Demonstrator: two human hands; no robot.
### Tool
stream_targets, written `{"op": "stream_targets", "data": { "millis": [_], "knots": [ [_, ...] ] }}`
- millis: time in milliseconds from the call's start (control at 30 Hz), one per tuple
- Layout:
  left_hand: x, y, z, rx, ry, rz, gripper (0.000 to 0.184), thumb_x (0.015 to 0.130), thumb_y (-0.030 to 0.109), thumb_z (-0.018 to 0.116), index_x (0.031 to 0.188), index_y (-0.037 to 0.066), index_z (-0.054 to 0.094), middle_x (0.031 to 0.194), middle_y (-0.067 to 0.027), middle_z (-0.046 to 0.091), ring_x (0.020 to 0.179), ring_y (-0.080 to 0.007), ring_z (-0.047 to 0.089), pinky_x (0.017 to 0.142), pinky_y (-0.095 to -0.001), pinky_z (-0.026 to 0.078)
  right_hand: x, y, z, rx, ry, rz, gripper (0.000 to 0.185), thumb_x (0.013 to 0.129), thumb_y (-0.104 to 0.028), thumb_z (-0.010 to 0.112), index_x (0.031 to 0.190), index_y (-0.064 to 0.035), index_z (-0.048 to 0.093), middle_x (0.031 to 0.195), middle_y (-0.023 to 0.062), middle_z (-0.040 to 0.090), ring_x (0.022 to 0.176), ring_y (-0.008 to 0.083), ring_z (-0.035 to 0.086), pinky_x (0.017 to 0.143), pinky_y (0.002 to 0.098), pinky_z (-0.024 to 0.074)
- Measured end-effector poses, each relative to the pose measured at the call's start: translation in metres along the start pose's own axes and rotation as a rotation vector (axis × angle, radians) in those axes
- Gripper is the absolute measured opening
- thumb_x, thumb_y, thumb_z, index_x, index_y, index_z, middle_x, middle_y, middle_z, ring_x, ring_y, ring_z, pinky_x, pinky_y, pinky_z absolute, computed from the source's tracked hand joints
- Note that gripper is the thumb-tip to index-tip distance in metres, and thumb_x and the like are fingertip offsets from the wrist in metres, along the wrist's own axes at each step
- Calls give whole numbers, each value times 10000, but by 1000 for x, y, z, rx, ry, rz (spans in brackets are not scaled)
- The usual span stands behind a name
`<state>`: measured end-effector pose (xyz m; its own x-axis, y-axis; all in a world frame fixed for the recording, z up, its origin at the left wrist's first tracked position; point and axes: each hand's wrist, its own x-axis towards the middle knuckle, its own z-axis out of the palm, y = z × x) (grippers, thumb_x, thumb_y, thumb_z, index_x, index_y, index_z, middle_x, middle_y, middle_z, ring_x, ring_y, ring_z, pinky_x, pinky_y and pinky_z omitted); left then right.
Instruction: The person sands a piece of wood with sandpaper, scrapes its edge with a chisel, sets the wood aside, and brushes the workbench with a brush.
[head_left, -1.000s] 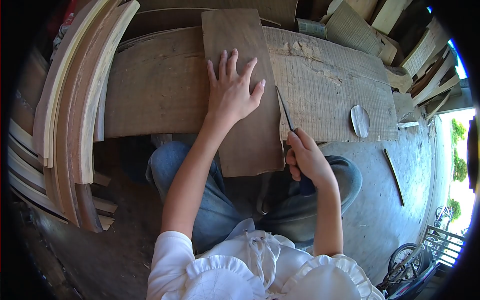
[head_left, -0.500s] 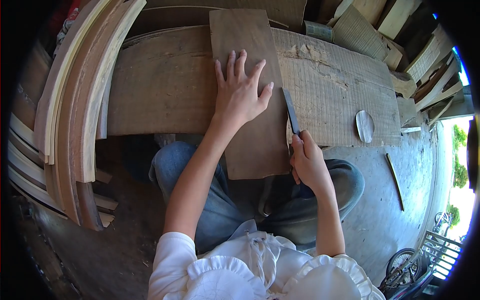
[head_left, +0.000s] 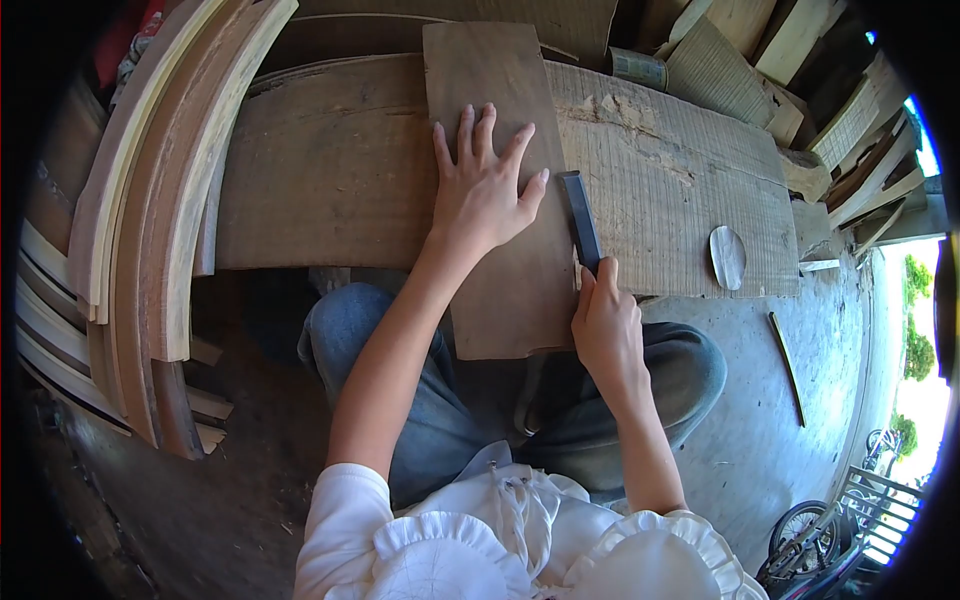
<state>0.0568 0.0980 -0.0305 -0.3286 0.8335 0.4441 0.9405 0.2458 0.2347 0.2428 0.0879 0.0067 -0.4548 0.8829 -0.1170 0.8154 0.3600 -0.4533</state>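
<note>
From where I sit, watching through the head camera, I have the left hand laid palm down with its fingers spread on a flat, dark brown rectangular wooden board. That board lies crosswise over a broad wooden surface, with its near end jutting out above the blue-jeaned legs. My right hand is closed around a flat, dark grey, square-tipped metal tool, its grip hidden in the fist; the bar points away from the body, beside the board's right edge, though I cannot tell whether they touch. Under and right of the board I see a rough-sawn, greyish-brown plank with a splintered patch, and near its right end rests a pale, silvery oval piece. Curved, pale-edged wooden strips are stacked at the left. On the grey concrete floor at the right lies a thin, dark, straight strip, with a black-tyred wheel farther toward the lower corner.
</note>
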Motion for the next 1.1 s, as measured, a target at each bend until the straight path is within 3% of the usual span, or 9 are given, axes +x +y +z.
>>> {"op": "stream_targets", "data": {
  "millis": [133,233,300,333,400,533,633,900,1100],
  "knots": [
    [0,0,-1,-7,7,-4,528,866,422,490,1333,187,415,1393,-210,301,1319,-383,240,1073,-578,110,9,7,-1,118,-9,-64,201,951,-198,396,901,-4,379,642,311,553,647,512,541,549,560,438],
    [0,-1,0,-54,16,10,540,850,410,493,1314,138,441,1382,-245,312,1323,-396,234,1063,-602,82,8,12,-9,273,-149,25,211,954,-201,395,887,-1,391,655,304,555,661,506,540,572,547,430],
    [0,-1,0,-54,15,11,541,850,410,491,1315,138,439,1381,-245,314,1324,-397,232,1064,-602,82,7,19,-7,283,-109,-45,235,974,-233,390,865,-25,394,510,147,498,343,222,489,357,353,383],
    [0,-1,0,-52,14,9,542,851,410,490,1317,138,437,1379,-246,315,1324,-398,231,1064,-601,82,7,18,-9,283,-111,-44,235,974,-233,390,865,-25,394,510,147,498,343,222,489,357,353,383],
    [0,-1,0,-28,9,5,535,859,414,491,1326,161,423,1387,-229,306,1320,-394,237,1064,-594,99,9,10,-21,305,-226,64,224,959,-207,384,877,1,407,675,296,559,683,501,539,586,542,429],
    [-1,-2,2,-21,12,28,543,858,424,472,1319,140,435,1387,-239,304,1324,-408,222,1059,-611,78,11,-3,-39,382,-367,258,228,957,-212,386,872,-2,413,683,299,561,695,503,540,595,561,431],
    [0,-2,5,-19,11,36,544,864,429,460,1325,142,427,1392,-232,299,1326,-411,215,1056,-615,76,6,10,-16,146,-59,-81,212,951,-213,390,893,-9,409,679,304,567,691,502,550,583,582,431],
    [1,-2,3,-14,11,50,543,868,424,455,1331,143,415,1392,-230,301,1326,-409,215,1056,-612,78,18,9,-10,349,-164,43,251,948,-248,391,913,-5,443,769,327,566,788,514,531,689,561,417],
    [0,-1,1,48,-32,20,532,885,429,458,1351,185,380,1404,-210,286,1331,-395,213,1070,-587,96,15,10,-9,355,-148,25,245,944,-232,400,901,6,439,747,325,564,761,515,533,677,562,420]
  ]
}}
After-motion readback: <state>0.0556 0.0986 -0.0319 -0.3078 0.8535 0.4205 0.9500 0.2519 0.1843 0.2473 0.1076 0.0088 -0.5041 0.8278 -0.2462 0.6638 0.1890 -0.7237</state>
